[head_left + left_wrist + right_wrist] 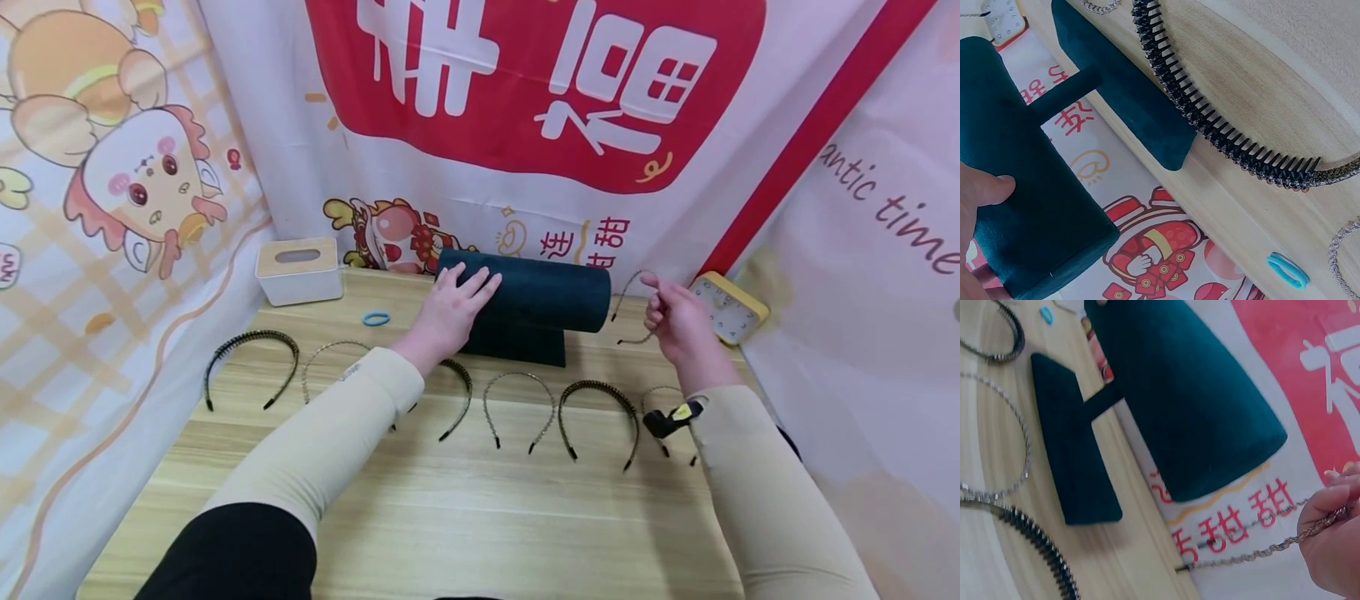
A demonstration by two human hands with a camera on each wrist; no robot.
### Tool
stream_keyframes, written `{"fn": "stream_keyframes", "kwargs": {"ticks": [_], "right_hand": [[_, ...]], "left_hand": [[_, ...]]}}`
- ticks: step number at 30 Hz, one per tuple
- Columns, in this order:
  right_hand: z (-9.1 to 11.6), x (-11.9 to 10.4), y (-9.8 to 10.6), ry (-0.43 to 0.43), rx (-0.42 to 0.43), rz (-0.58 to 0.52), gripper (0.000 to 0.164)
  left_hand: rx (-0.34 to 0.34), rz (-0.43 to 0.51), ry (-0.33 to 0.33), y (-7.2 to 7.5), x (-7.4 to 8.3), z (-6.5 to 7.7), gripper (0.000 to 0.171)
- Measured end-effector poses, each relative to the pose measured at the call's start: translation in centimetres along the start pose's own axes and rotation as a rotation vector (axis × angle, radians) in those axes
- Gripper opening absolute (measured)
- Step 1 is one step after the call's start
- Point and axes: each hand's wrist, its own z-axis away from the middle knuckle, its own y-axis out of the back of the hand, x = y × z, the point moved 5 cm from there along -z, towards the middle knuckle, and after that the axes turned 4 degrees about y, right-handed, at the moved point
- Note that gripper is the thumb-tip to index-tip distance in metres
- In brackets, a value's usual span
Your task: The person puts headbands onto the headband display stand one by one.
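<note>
Near the back of the table stands a dark green velvet display stand (540,292), a horizontal roll on a post and flat base. My left hand (450,312) holds the left part of the roll; its fingers lie over the top and its thumb (994,187) rests on the side. To the right of the roll, my right hand (678,321) grips a thin beaded headband (1266,551) by its curved part. The headband's two dark tips point left, apart from the stand. Part of its curve is hidden by the fingers.
Several headbands lie in a row, including a black toothed one (251,335) at left and thin beaded ones (517,375). A white tissue box (300,279) and blue ring-shaped band (376,318) are at back left. A yellow clock (729,308) stands at back right.
</note>
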Motion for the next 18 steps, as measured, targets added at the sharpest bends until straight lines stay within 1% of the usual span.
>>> {"fn": "stream_keyframes", "kwargs": {"ticks": [3,9,15,18], "right_hand": [[0.1,-0.2,-1.0,0.019,-0.026,-0.051,0.036],[0.0,-0.1,-2.7,0.054,-0.088,-0.137,0.049],[-0.8,0.5,-3.9,0.052,-0.087,-0.192,0.049],[-1.2,0.8,-4.9,0.056,-0.072,-0.182,0.048]], "left_hand": [[-0.002,-0.004,0.002,0.0,-0.1,0.0,0.075],[-0.007,0.002,0.009,0.1,-0.1,0.0,0.074],[-0.007,0.011,0.009,0.2,0.0,0.1,0.073],[0.002,0.006,0.008,0.2,0.0,0.1,0.073]]}}
